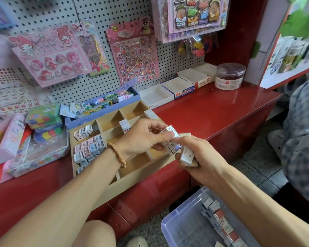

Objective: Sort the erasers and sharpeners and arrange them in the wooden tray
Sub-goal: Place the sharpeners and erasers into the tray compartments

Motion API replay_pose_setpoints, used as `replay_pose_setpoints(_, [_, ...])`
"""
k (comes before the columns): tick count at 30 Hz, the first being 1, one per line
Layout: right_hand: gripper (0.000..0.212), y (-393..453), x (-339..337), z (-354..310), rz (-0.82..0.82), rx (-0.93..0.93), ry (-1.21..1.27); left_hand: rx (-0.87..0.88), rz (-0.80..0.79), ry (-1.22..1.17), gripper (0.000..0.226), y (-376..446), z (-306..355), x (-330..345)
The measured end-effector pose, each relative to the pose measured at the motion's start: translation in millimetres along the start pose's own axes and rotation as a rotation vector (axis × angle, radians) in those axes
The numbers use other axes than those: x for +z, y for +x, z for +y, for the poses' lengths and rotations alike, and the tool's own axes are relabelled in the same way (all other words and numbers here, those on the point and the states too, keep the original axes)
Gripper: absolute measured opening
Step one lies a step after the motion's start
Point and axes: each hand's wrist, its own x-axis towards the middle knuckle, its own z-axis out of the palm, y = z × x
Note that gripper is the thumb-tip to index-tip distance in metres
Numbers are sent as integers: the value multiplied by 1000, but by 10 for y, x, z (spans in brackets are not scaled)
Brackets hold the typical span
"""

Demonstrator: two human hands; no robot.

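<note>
Left hand (143, 138) pinches one eraser (171, 133); right hand (194, 154) grips two erasers (186, 155)

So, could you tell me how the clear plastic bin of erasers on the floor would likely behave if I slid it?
The clear plastic bin looks thin-walled, so it may flex if gripped by one rim. It probably slides easily on the floor. The boxed erasers fill only one side, so it is likely light but unbalanced and may swing round.

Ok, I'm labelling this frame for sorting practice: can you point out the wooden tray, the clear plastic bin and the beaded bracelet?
wooden tray (132, 188): head view, on its near front wall.
clear plastic bin (169, 220): head view, on its near left rim.
beaded bracelet (117, 154): head view, on the beads across the left wrist.
</note>
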Motion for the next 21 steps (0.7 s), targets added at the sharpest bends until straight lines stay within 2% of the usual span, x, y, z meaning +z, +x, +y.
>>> replay_pose_setpoints(7, [13, 18, -81, -23, 13, -103, -92, -40, -56, 47, 12, -27, 69, -57])
replay_pose_setpoints(11, [14, 46, -98, 9, 53, -95, -60, 15, 105, 210, 19, 14, 138, -304])
replay_pose_setpoints(14, [14, 56, -115, 48, 59, -74, -57, 76, 257, 488, 26, 65, 145, -600])
replay_pose_setpoints(17, [14, 55, -102, 75, 51, -71, -76, 54, 389, 726, 30, 100, 51, -820])
replay_pose_setpoints(21, [13, 56, -100, 83, 43, -75, -91, -22, 393, 866, 29, 190, -192, -933])
